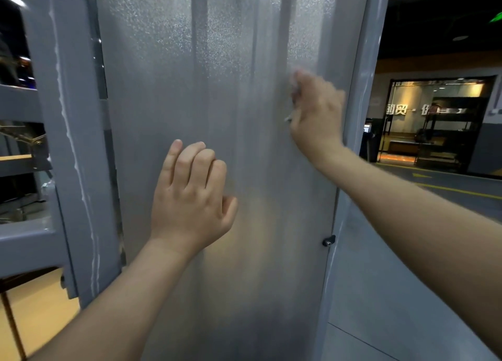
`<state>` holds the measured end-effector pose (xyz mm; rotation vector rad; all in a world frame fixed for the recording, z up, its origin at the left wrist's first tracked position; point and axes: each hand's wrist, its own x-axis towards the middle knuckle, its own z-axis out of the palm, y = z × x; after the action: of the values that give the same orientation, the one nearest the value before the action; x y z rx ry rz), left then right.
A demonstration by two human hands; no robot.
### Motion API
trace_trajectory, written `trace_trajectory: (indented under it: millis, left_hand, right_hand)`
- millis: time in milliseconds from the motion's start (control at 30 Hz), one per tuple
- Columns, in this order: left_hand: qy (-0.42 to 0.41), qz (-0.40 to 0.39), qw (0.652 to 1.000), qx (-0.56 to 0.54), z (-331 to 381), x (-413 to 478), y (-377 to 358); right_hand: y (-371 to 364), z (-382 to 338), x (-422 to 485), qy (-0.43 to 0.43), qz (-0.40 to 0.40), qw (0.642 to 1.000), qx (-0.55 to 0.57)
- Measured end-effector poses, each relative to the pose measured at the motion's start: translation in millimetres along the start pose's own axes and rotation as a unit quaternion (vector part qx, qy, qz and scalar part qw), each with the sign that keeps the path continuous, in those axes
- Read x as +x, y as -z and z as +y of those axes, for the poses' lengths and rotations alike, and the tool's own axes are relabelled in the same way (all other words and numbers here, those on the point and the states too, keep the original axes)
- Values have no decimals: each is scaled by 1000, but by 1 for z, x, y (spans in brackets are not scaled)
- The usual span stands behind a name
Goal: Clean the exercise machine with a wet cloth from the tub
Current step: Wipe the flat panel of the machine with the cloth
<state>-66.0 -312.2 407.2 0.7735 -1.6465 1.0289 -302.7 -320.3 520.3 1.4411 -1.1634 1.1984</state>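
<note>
A head-worn camera looks at a tall, frosted, translucent grey plastic panel of an exercise machine, filling the centre of the view from 12 to 6 o'clock. A grey painted metal upright post frames it at 9 o'clock, and a thinner grey metal edge strip borders it at 2 o'clock.

The left hand, just below centre, rests with loosely curled fingers against the panel, holding nothing. The right hand, at about 2 o'clock, is blurred and closed around a small whitish cloth, pressing it to the panel near its right edge. Only slivers of the cloth peep out above and beside the fingers.

The cloth is probably soft, limp and light, and likely wet, so it is best bunched in the palm with the fingers flat behind it. The panel looks stiff but thin, and may flex under hard pressure; its pebbled surface could be slippery when damp.

A small dark metal bolt sits on the panel's right edge at 4 o'clock. The tub is not in view. Vague vertical shadows behind the panel cannot be identified. Whether the cloth is truly wet, and how much of the panel is already wiped, cannot be judged. Beyond, at 3 o'clock, a dim room with a lit glass shopfront appears.
</note>
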Motion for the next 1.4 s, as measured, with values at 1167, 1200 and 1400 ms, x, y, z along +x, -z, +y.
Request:
trace_trajectory:
  millis: [1167,1200,1400]
  left_hand:
    - [-8,-2,1000,-1,0,-1,2]
    - [-8,-4,1000,-4,0,-1,2]
    - [-21,-4,998,-60,-8,-4,15]
  right_hand:
    - [-6,-23,-81,-167,-12,986,8]
    - [-10,-35,-90,-46,-16,999,11]
    - [5,0,-55,282,-57,954,-84]
